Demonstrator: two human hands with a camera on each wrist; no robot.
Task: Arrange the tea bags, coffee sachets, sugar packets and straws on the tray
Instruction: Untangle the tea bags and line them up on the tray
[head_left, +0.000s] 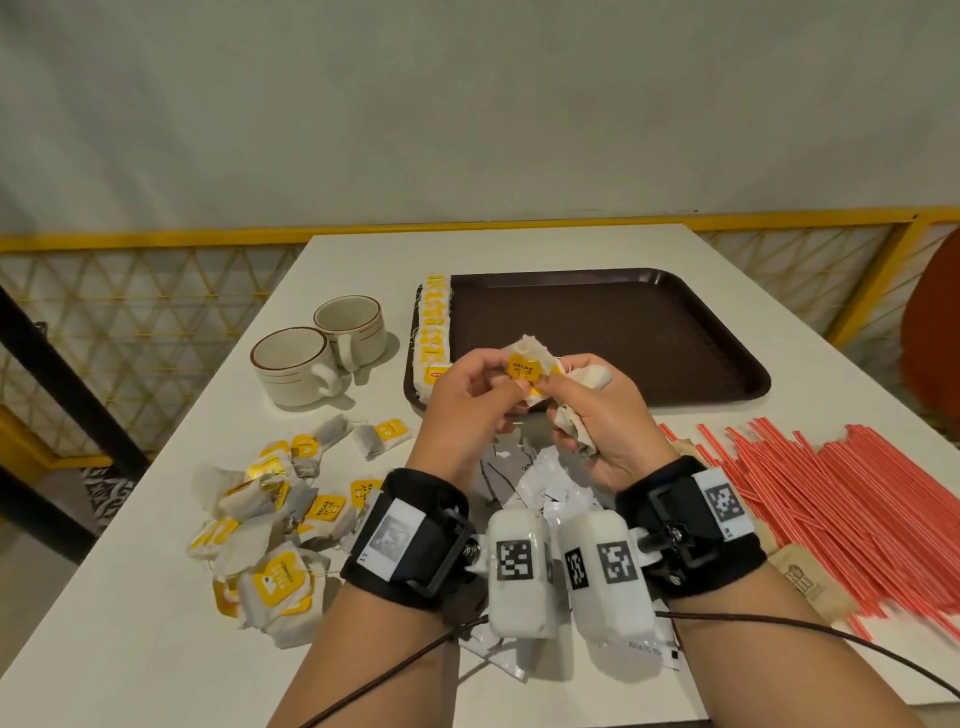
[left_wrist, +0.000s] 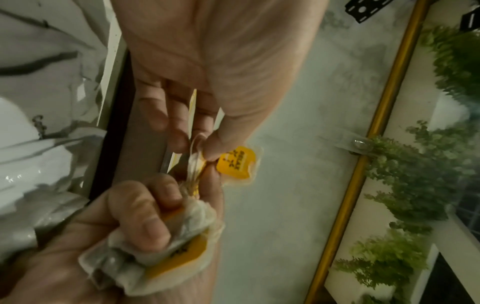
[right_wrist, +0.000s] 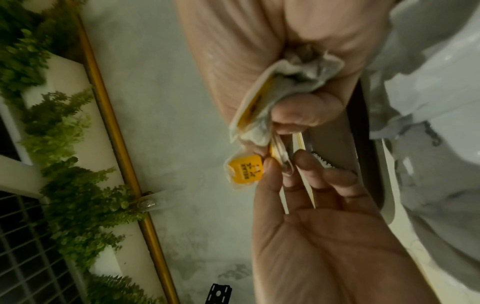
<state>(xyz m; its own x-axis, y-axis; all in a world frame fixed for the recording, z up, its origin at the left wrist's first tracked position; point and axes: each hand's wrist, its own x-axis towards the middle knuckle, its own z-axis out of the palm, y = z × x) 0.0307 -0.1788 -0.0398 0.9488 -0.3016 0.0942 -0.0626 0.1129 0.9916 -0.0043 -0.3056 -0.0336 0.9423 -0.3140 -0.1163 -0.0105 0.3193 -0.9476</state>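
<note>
Wrist cameras strapped to both your forearms sit nearest, and under them white coffee sachets lie scattered on the white table. To the near left a loose heap of tea bags with yellow tags is spread out; to the near right red straws lie in a wide sheaf, with brown sugar packets partly tucked under them. Just beyond your wrists, your hands meet over the near edge of the tray. Your left hand pinches a tea bag with a yellow tag between thumb and fingertips, the other fingers loosely stretched, as the right wrist view shows. Your right hand touches that same tea bag with thumb and forefinger while its lower fingers curl tightly around a crumpled bunch of further tea bags in the palm. Behind your hands the brown tray lies flat, with a neat row of tea bags lined along its left edge, the row running from near to far. Left of the tray two cream mugs stand touching each other. Farthest off a yellow railing with lattice panels runs behind the table.
</note>
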